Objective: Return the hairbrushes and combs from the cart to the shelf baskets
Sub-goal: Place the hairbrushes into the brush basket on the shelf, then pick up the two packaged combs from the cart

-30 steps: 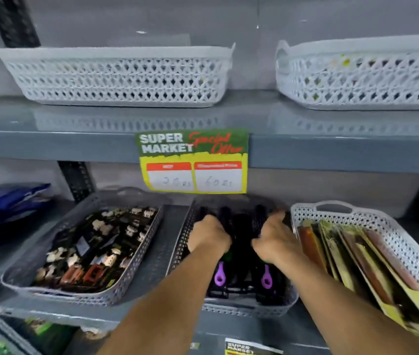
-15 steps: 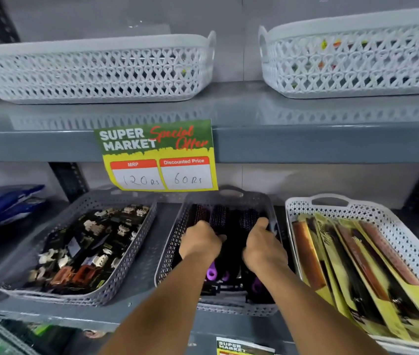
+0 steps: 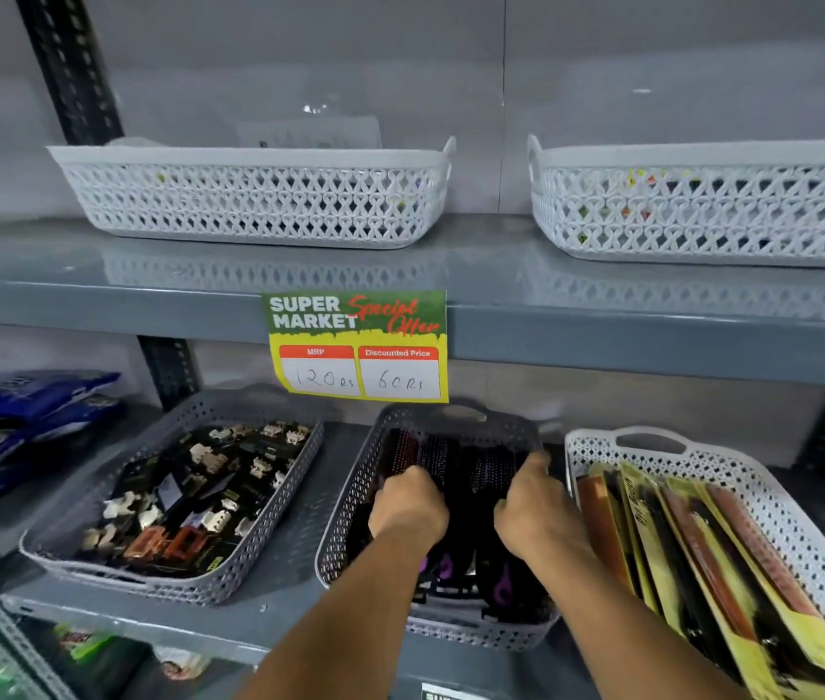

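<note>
Two bare forearms reaching up from the bottom centre of the frame into the grey basket (image 3: 350,527) at lower centre. Left hand (image 3: 408,507) curled down over the left side of the pile, knuckles toward the camera, seemingly closed on a hairbrush; fingers hidden, so the exact hold cannot be told. Right hand (image 3: 534,512) likewise curled over the right side, thumb raised toward the basket's far rim, apparently pressing or gripping a brush beneath the palm. Hairbrushes (image 3: 443,464) lying lengthwise in the basket, bristle heads toward the back, purple hanging loops (image 3: 503,592) toward the front edge, just below the wrists. Probably light, stiff plastic with smooth, somewhat slick handles; bristles likely to snag on neighbours, so best taken by the handle or across the solid back. Just right, touching or nearly touching, a white basket (image 3: 774,512) of packaged combs (image 3: 698,548) standing on edge in flat yellow cards, probably thin and bendable. To the left, well apart, another grey basket (image 3: 229,578) of hair clips (image 3: 193,502), and blue packets (image 3: 16,411) at the far left edge. Above, on the shelf lip, a price tag (image 3: 357,346) reading 120 and 60. Farthest, on the upper shelf (image 3: 501,275), two white baskets (image 3: 259,199), contents barely visible through the lattice.
</note>
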